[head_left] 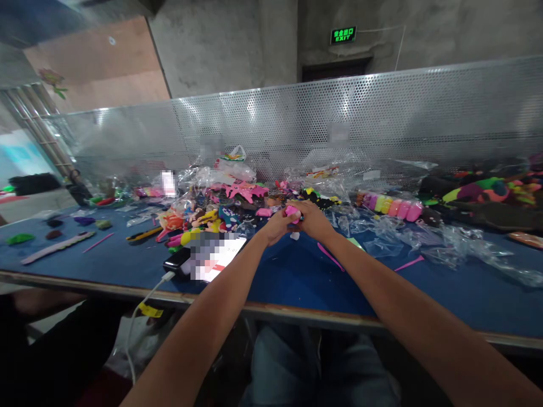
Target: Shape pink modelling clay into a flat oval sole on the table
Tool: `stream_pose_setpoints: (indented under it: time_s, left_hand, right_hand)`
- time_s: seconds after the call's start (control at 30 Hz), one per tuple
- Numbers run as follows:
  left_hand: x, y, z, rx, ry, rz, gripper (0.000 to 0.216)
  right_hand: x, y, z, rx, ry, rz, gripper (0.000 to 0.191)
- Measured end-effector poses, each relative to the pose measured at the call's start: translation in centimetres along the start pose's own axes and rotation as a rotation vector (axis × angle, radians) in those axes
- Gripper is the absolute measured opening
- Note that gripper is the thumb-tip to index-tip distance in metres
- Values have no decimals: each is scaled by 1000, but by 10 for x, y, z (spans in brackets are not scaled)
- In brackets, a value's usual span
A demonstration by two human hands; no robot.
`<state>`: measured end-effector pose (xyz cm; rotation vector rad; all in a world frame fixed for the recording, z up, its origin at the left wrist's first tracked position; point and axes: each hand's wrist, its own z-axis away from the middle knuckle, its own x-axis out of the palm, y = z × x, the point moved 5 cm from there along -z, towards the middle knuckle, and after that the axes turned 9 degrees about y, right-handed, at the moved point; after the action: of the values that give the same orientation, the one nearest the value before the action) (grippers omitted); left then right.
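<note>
Hands, two: the left hand and the right hand, meeting over the desk, midway along its length and well back from its near edge. The grip of both is clamped on one pink lump; the fingers overlap, and several fingertips and the lump's far side are hidden. One white bit shows just under the hands.

Slim pink sticks, three: the first stick near the right forearm, the second stick toward the desk's right end, the third stick toward the left end. Near the third lie one pale strip and one yellow-and-black cutter.

By the near edge, left of the hands: one phone, screen partly masked, and one black device with one white cable that drops past the edge.

One row of coloured packs stands right of the hands; plastic film blurs the count. One pink splat-shaped piece lies toward the far edge. Small figures overlap left of the hands and cannot be counted. Clear wrapping spreads along the right; its pieces cannot be separated.
</note>
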<state>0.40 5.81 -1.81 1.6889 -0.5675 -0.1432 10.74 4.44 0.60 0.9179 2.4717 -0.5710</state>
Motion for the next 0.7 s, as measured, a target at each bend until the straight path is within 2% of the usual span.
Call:
stream_pose_setpoints:
  time_s: [0.17, 0.3, 0.4, 0.57, 0.7]
  left_hand:
    - [-1, 3, -2, 68, 28, -45, 56]
    - [-12, 0, -8, 84, 137, -104, 50]
    - [-16, -3, -8, 80, 132, -199, 44]
    - [-13, -3, -7, 121, 32, -266, 44]
    - [-11, -2, -6, 89, 25, -176, 48]
  right_hand:
    - [-1, 3, 0, 48, 79, 8, 49]
    - [6, 0, 4, 35, 18, -103, 71]
    - [9, -6, 6, -6, -22, -155, 82]
    - [12, -9, 4, -39, -119, -217, 60]
    - [6, -6, 1, -85, -96, -161, 46]
